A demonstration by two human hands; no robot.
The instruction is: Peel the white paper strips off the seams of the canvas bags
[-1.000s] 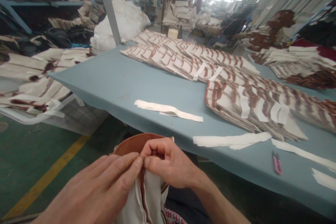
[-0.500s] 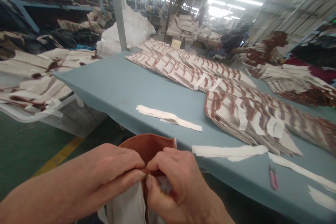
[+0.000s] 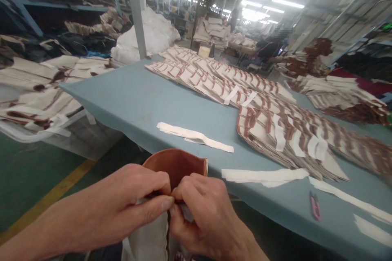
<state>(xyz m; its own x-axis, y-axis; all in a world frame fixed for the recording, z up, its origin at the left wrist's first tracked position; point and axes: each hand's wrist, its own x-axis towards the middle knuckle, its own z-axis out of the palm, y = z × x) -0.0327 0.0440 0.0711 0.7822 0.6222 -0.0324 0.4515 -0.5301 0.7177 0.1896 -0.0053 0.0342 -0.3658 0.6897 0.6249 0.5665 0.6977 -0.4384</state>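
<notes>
Two closed grips: left hand (image 3: 122, 208) and right hand (image 3: 208, 216) pinch the cloth piece (image 3: 176, 164) at its seam. Its long axis stands upright, brown end uppermost.

The cloth piece (image 3: 176, 165) shows only its brown rim above the knuckles. Its pale lower part runs out at the near edge of the picture. The spot pinched between the left hand (image 3: 122, 208) and the right hand (image 3: 205, 216) is covered by the fingers (image 3: 159, 204). Both forearms are cut off at the near edge. The table (image 3: 137, 102) runs off the right edge. A person (image 3: 269, 47) at far right is blurred. The pink tool (image 3: 315, 208) at near right is too small to tell its kind.
</notes>
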